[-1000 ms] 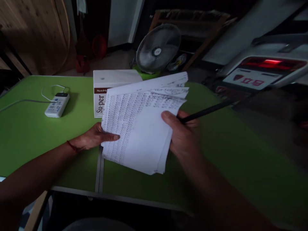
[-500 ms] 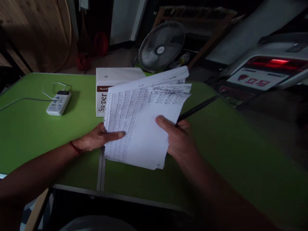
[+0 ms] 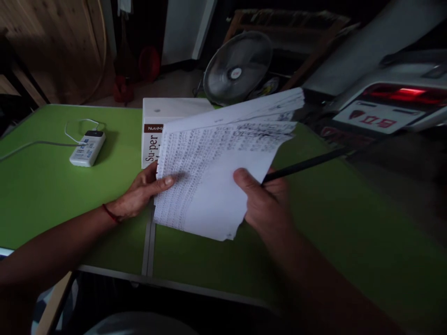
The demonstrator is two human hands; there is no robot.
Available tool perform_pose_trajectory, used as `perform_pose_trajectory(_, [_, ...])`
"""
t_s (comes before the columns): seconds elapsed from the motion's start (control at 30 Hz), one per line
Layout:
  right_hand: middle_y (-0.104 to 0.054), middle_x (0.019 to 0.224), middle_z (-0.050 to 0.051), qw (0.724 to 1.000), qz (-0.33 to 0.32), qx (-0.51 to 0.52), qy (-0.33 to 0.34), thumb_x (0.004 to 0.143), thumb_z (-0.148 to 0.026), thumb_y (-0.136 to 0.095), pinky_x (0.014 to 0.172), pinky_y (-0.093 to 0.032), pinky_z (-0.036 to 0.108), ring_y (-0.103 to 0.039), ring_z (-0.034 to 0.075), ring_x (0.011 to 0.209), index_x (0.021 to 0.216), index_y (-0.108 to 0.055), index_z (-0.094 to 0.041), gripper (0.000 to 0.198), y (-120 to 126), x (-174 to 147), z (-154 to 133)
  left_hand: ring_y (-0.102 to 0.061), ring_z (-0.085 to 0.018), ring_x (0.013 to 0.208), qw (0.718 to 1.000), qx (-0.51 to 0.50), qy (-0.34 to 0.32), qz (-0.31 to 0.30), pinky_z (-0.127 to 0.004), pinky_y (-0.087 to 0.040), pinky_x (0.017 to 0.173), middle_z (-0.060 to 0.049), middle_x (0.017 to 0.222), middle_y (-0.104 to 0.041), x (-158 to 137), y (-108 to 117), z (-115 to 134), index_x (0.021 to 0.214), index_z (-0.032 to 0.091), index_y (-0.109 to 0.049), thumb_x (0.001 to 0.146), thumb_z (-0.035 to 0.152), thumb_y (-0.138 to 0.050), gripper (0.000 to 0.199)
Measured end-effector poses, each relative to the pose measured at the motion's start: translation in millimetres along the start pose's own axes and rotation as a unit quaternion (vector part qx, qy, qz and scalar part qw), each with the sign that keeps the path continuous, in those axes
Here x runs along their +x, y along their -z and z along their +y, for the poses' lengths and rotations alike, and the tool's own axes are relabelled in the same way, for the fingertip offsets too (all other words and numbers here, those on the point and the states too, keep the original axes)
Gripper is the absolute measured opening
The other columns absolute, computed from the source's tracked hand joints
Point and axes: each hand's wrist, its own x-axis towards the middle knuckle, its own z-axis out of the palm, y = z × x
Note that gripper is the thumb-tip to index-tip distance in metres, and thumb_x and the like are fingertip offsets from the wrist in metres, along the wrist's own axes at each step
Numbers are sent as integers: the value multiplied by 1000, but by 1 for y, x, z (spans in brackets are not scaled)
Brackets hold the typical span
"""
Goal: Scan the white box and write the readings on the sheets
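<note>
A sheaf of white paper sheets [image 3: 216, 186], covered in part with rows of dark handwriting, is held tilted above the green table. My left hand [image 3: 143, 188] pinches its left edge, thumb on top and the other fingers underneath. A red cord circles that wrist. On the right edge my right hand [image 3: 265, 202] grips the sheets, its thumb lying flat on a blank area. A long thin black stick [image 3: 307, 164], its kind unclear, also sticks out of my right hand toward the upper right. The sheets' far right corners fan apart.
Behind the paper stands a white box [image 3: 174, 107] with brown lettering, partly covered. A white power strip [image 3: 88, 149] with cables lies on the green table [image 3: 115, 242] at left. Beyond are a fan [image 3: 237, 70] and a vehicle's rear with a red light [image 3: 407, 93].
The sheets have shifted slightly up and right, and their far corners reach further right. My left thumb has slid back toward the left edge. My right hand moved right with the black stick.
</note>
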Motion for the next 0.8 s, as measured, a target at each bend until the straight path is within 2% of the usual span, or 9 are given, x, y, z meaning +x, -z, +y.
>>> perform_pose_trajectory(0.13, [-75, 90, 6, 998, -46, -39, 12, 79, -53, -76, 91, -58, 50, -71, 33, 103, 108, -75, -31, 36, 0, -5, 1, -59, -32, 130, 995, 15, -50, 85, -41, -48, 110, -10, 126, -71, 2, -6, -4, 112, 18, -73, 77, 71, -79, 64])
perform_pose_trajectory(0.23, [-74, 90, 7, 997, -64, -50, 9, 83, -52, -73, 94, -58, 51, -71, 33, 105, 103, -75, -31, 29, -2, -9, 0, -67, -25, 104, 994, 38, -9, 105, -35, -55, 91, -7, 98, -73, 1, -10, -4, 92, 17, -73, 78, 69, -78, 54])
perform_pose_trajectory(0.3, [-74, 91, 8, 997, -71, -42, -6, 82, -50, -73, 89, -59, 52, -71, 34, 103, 101, -74, -32, 26, -4, -10, -2, -66, -22, 88, 993, 49, 33, 101, -33, -54, 77, -5, 86, -71, 0, -12, -2, 82, 17, -71, 78, 63, -80, 47])
perform_pose_trajectory(0.4, [-74, 90, 8, 998, -52, -20, -39, 76, -47, -77, 77, -60, 51, -72, 33, 93, 96, -72, -31, 26, -6, -9, -4, -66, -21, 86, 992, 52, 70, 86, -32, -53, 74, -6, 89, -72, -1, -12, 1, 81, 17, -71, 75, 57, -83, 42])
perform_pose_trajectory(0.6, [-71, 77, 4, 996, -33, -8, -77, 64, -46, -81, 58, -54, 42, -63, 24, 64, 77, -63, -29, 28, -7, -7, -6, -70, -21, 91, 993, 36, 83, 74, -31, -56, 80, -7, 104, -77, 0, -15, 3, 100, 17, -76, 73, 51, -86, 45])
perform_pose_trajectory(0.7, [-70, 74, 3, 997, -25, -17, -71, 60, -44, -86, 57, -54, 42, -62, 24, 64, 74, -63, -29, 31, -8, -6, -4, -73, -22, 96, 994, 15, 83, 71, -33, -59, 85, -6, 108, -78, 0, -17, 3, 101, 17, -77, 73, 46, -88, 42])
perform_pose_trajectory(0.8, [-70, 75, 3, 997, -26, -17, -64, 61, -42, -87, 63, -57, 44, -67, 27, 71, 73, -63, -30, 30, -8, -6, -2, -73, -22, 105, 995, -1, 85, 56, -34, -59, 94, -5, 116, -79, -3, -17, 4, 103, 18, -79, 73, 37, -90, 37])
